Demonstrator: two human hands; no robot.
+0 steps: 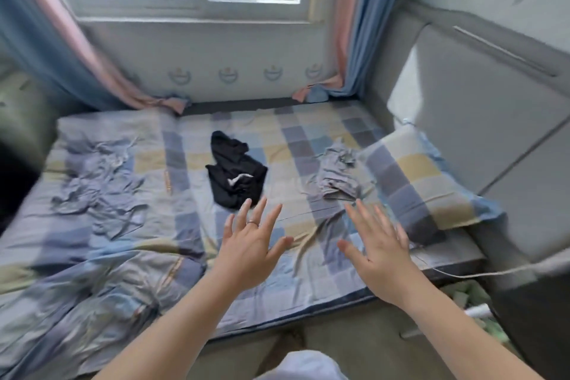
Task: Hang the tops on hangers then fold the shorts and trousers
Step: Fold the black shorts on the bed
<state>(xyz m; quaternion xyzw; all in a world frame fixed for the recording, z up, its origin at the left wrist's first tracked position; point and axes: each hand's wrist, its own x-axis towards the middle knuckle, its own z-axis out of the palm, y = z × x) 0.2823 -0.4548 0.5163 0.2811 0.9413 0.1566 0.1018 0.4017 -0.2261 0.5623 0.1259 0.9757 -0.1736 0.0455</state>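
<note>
Hands: left hand (249, 244) and right hand (379, 253) hovering over the near bed (148, 157), fingers spread, holding nothing | Clothes: black garment (236, 173) lying crumpled mid-bed, grey garment (337, 176) lying right, beside pillow (413, 176) | Progress: seemingly just starting, nothing showing folded, no hangers showing

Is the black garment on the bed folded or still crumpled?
Crumpled. The black garment lies bunched in an uneven heap on the bed, with no flat folds; neither hand touches it.

Shorts (236, 173) lie mid-bed (191, 256); pillow (422, 182) right.
</note>
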